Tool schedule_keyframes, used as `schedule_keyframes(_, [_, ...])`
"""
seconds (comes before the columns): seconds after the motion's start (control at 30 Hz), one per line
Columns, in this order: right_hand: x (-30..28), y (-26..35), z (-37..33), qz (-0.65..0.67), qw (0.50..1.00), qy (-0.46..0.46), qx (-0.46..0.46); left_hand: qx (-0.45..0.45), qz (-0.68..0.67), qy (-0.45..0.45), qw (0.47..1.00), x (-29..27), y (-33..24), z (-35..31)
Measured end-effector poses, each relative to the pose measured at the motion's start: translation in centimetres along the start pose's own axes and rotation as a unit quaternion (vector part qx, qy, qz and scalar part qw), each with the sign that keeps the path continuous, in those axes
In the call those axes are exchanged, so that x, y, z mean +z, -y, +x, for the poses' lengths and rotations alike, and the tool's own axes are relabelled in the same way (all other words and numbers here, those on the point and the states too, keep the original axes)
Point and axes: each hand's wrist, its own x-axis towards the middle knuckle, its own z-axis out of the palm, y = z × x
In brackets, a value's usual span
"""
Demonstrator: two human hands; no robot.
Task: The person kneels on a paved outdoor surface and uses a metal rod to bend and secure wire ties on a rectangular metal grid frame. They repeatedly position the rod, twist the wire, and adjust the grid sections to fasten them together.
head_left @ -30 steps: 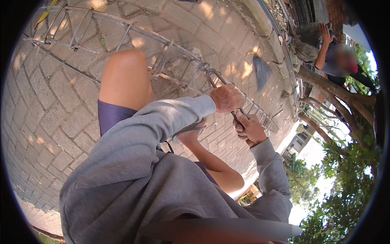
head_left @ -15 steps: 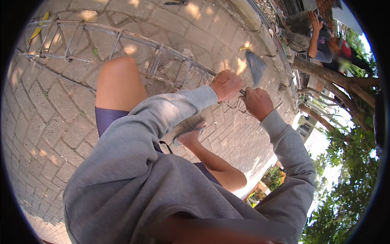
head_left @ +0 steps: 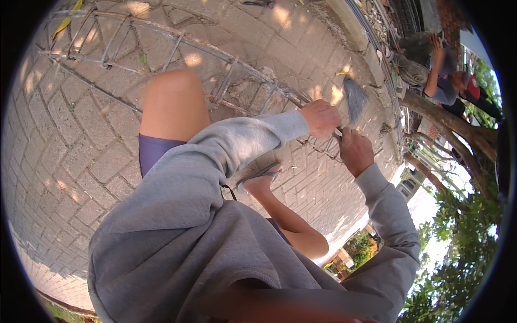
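A long rebar cage (head_left: 161, 59) of thin steel bars and stirrups lies across the brick paving. My left hand (head_left: 320, 117), in a grey sleeve, is closed around a bar at the cage's right end. My right hand (head_left: 355, 151) sits just beside and below it, fingers closed at the same joint. A thin dark piece (head_left: 338, 137), a tool or wire, shows between the two hands, and I cannot tell which. My bare knee (head_left: 175, 102) and a foot in a sandal (head_left: 261, 175) are close under the arms.
A grey flat sheet (head_left: 354, 98) lies on the paving just beyond my hands. A concrete kerb (head_left: 350, 27) runs along the top. Another person (head_left: 439, 75) sits by tree trunks (head_left: 447, 124) at the upper right. Bushes fill the lower right.
Both hands have shifted along the cage toward its right end and now sit closer together. The view has swung, so the cage and seated person appear higher and further right.
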Motion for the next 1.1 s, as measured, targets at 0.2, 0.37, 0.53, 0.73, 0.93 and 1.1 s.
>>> schedule_keyframes(0.2, [-3.0,-0.2,4.1,0.44,0.842,0.277,0.143,-0.005,0.132,-0.202,0.97,2.3,-2.1,-2.5])
schedule_keyframes(0.37, [-6.3,0.6,2.4,0.076,0.995,0.032,-0.059,0.048,0.061,-0.207,0.975,1.7,0.3,-0.4])
schedule_keyframes(0.53, [-2.1,0.3,1.5,-0.134,0.986,-0.035,-0.096,-0.055,-0.017,0.01,0.998,0.2,-0.5,0.1])
schedule_keyframes(0.73, [-3.4,-0.9,3.2,0.554,0.713,0.398,0.165,-0.041,0.037,-0.146,0.988,1.0,-3.1,-2.7])
schedule_keyframes(0.93, [-3.5,3.2,0.3,0.046,0.997,-0.027,-0.056,-0.056,0.061,0.122,0.989,-0.8,-1.8,-0.8])
schedule_keyframes(1.1, [-1.0,2.6,0.8,0.089,0.994,0.053,-0.019,-0.035,-0.006,0.145,0.989,-5.0,-0.6,-2.1])
